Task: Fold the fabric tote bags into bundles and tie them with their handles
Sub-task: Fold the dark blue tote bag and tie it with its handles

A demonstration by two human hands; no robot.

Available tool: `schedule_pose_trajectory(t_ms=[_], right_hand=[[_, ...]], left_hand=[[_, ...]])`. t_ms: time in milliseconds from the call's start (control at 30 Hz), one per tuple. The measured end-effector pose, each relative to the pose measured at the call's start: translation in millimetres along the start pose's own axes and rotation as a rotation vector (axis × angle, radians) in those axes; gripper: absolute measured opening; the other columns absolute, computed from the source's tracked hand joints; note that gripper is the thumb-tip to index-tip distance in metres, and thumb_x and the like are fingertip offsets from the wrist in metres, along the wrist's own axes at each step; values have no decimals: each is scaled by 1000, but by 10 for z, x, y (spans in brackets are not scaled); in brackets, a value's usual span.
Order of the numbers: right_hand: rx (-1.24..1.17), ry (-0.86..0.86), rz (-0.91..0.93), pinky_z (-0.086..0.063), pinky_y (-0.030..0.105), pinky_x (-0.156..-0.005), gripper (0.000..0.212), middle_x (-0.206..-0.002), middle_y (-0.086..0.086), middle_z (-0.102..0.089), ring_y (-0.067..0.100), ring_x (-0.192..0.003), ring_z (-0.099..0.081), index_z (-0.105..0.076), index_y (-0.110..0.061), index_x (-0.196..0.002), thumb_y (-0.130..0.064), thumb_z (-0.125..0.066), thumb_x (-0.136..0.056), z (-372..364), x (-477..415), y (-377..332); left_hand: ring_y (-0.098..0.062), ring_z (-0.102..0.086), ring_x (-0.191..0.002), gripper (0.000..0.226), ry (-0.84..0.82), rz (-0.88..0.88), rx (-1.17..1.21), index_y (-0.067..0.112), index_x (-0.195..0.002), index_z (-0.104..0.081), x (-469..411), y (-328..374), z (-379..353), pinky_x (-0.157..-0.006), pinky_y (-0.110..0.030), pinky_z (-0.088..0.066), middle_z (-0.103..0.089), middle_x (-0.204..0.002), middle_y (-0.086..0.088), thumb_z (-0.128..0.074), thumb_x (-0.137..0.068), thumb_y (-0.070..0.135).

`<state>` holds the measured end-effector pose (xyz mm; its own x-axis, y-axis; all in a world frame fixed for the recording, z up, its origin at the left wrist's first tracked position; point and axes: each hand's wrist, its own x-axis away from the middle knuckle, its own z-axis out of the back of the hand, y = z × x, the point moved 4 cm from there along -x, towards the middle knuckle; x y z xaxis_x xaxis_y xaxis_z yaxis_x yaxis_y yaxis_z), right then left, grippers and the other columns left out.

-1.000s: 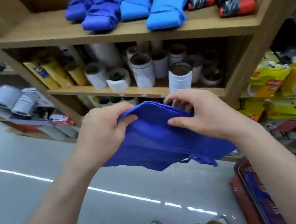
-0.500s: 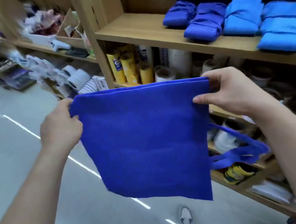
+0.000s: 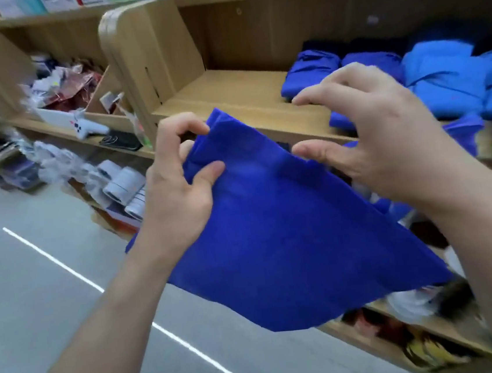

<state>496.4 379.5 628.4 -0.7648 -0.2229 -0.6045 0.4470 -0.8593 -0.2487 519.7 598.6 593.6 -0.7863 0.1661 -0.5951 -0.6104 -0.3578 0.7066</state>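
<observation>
Tote bag (image 3: 289, 236): stretched flat before, now gathered, mid-air before shelf (image 3: 229, 94). Left grip (image 3: 178, 187): clamped on its top edge. Right grip (image 3: 378, 130): let go, fingers apart. Step, likely: first fold; next, right retakes fabric.

Bare shelf (image 3: 229, 97) left of bundles (image 3: 311, 71)

Royal-blue fabric tote bag (image 3: 289, 236): in mid-air, mostly flat, tilted, draping down to the right. Top-left corner is bunched and pinched by left hand (image 3: 178, 187). Right hand (image 3: 379, 142) is spread above the upper edge with the thumb at the fabric, no grip. Folded royal-blue bundles (image 3: 311, 71) and lighter blue bundles (image 3: 439, 74) lie side by side on wooden shelf (image 3: 229, 97).
</observation>
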Motion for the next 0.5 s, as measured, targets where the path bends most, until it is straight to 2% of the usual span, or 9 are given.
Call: schedule_pose_trajectory(t_ms=[67, 133, 200, 267, 333, 400, 433, 467, 500], right_hand=[[69, 140, -3, -42, 47, -94, 55, -121, 7, -56, 29, -111, -50, -60, -22, -128, -55, -63, -85, 166, -35, 149], [70, 242, -113, -38, 42, -98, 58, -124, 10, -53, 30, -116, -48, -59, -21, -129, -57, -61, -84, 275, -28, 296], [47, 357, -269, -34, 33, -98, 58, -121, 10, -52, 31, -116, -47, -56, -18, -125, -58, -60, -83, 274, 27, 453], [2, 423, -425, -36, 33, -95, 70, -117, -4, -47, 29, -114, -48, -51, -17, -124, -71, -58, -80, 117, 113, 560], [-72, 402, -586, -41, 37, -95, 84, -117, -8, -45, 23, -113, -50, -46, -27, -127, -87, -52, -68, -150, 234, 651], [-250, 333, -727, -47, 33, -94, 83, -117, -1, -53, 14, -108, -56, -41, -47, -123, -91, -57, -55, -409, 295, 644], [-371, 295, -776, -49, 24, -90, 76, -113, -2, -59, 8, -102, -61, -41, -51, -119, -86, -65, -56, -532, 298, 593], [-474, 273, -792, -49, 14, -81, 63, -106, -6, -66, 0, -93, -65, -47, -47, -116, -70, -74, -64, -655, 292, 547], [-538, 266, -780, -47, 7, -71, 42, -95, -13, -71, -6, -81, -65, -55, -39, -110, -46, -77, -75, -768, 276, 497]], left_hand=[[-17, -64, -83, 54, 29, -47, 37, 39, -105, -38, -247, -72, 173, -66, -28, -49, -55, -105, -2, -56, -90, -10], [-17, -60, -84, 50, 54, -94, 40, 39, -102, -43, -484, -193, 358, -71, -32, -47, -56, -104, -3, -54, -89, -8], [-7, -57, -91, 46, 84, -133, -32, 34, -97, -53, -714, -358, 509, -82, -25, -43, -61, -99, 16, -52, -87, -11], [2, -59, -98, 46, 121, -113, -16, 33, -95, -64, -941, -587, 633, -90, -18, -41, -66, -97, 28, -50, -86, -11], [0, -61, -103, 53, 144, -62, 67, 43, -95, -70, -1143, -843, 720, -94, -19, -43, -69, -99, 29, -50, -88, -7], [-2, -62, -104, 56, 148, -29, 138, 48, -95, -71, -1333, -1101, 765, -96, -21, -44, -70, -101, 26, -51, -89, -4], [-3, -62, -105, 55, 146, -21, 168, 48, -95, -72, -1428, -1229, 779, -97, -22, -45, -70, -101, 25, -52, -89, -3], [-3, -62, -105, 54, 140, -24, 200, 47, -96, -72, -1513, -1353, 787, -97, -23, -45, -71, -102, 25, -52, -89, -3], [-3, -62, -104, 51, 132, -20, 226, 44, -97, -73, -1626, -1473, 801, -98, -23, -45, -71, -101, 24, -52, -90, -2]])
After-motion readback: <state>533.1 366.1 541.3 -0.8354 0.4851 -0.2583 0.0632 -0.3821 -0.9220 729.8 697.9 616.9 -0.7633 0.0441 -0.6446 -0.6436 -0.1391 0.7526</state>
